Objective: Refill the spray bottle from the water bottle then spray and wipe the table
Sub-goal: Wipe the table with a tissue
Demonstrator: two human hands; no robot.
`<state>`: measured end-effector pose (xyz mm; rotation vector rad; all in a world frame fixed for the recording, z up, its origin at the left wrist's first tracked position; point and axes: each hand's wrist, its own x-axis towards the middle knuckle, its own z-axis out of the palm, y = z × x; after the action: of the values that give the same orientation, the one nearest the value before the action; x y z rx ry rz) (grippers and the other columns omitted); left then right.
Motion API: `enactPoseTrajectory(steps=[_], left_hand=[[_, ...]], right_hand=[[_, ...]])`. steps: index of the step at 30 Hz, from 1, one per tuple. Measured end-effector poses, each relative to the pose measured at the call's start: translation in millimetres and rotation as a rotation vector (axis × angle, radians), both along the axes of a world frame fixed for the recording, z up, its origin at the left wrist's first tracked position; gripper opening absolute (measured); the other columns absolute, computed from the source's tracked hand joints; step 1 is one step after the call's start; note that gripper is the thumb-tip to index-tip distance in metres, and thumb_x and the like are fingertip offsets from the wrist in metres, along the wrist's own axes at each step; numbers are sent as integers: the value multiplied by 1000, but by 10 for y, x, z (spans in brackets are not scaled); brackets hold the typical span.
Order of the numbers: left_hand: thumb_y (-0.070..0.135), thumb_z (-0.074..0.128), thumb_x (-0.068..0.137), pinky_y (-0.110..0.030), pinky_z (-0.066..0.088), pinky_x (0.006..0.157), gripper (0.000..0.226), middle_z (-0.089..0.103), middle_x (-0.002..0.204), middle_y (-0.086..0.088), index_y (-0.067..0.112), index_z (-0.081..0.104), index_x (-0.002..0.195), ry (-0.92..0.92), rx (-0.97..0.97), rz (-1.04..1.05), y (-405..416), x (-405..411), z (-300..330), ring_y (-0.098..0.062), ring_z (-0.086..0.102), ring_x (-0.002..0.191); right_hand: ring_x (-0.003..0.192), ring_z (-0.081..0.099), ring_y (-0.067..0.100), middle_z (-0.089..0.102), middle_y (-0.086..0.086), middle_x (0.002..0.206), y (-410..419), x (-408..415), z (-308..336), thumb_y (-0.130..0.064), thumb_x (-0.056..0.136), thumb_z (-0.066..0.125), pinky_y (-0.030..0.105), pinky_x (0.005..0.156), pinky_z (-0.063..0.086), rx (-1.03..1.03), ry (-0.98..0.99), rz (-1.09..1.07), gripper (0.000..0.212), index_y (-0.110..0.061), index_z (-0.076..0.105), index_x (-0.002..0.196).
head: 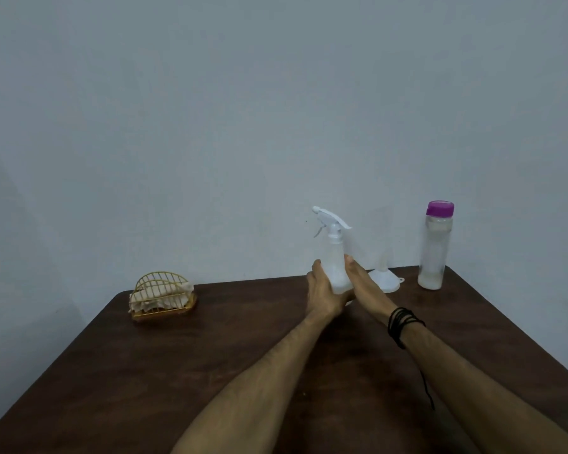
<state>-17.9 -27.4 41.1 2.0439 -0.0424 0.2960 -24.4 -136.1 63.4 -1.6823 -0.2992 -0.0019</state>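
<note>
I have the spray bottle (336, 257) clasped between my left hand (322, 294) and right hand (364, 286) over the far table (210, 371). Its trigger head is on and the water bottle (435, 247) capped (funnel (386, 280) unused), so I judge everything remains.

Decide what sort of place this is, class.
Probably a plain room at home: a dark brown wooden table against a bare pale wall, bearing a gold wire napkin holder.

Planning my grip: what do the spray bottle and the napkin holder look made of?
Spray bottle: likely frosted translucent plastic, matte and cloudy, with a white plastic trigger head. Napkin holder: apparently thin metal wire with a gold-coloured finish, judging by its open grid.
</note>
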Motion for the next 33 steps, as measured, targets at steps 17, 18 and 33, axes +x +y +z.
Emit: enactPoseTrajectory(steps=[17, 18, 33], left_hand=[[63, 79, 67, -43, 32, 120, 136, 21, 165, -7, 12, -8, 159, 260, 231, -168, 595, 59, -148, -28, 26, 150], [64, 73, 77, -42, 23, 123, 127, 9, 168, -6, 14, -9, 160, 283, 301, -165, 745, 10, -168, -26, 15, 154], [77, 19, 92, -50, 3, 124, 83, 7, 169, -5, 30, 16, 160, 407, 829, 266, 3072, -1284, -420, -23, 5, 156]], right_hand=[[151, 20, 20, 15, 0, 165, 237, 337, -382, -83, 87, 20, 47, 123, 19, -285, 19, -164, 89, -28, 20, 157], [149, 23, 23, 16, 6, 163, 317, 218, -373, -73, 93, 26, 42, 122, 19, -289, 5, -247, 84, -18, 23, 156], [116, 55, 16, 54, -1, 126, 1817, -461, -191, -45, 95, 59, 35, 101, 47, -699, -289, 123, 38, -20, 57, 124]])
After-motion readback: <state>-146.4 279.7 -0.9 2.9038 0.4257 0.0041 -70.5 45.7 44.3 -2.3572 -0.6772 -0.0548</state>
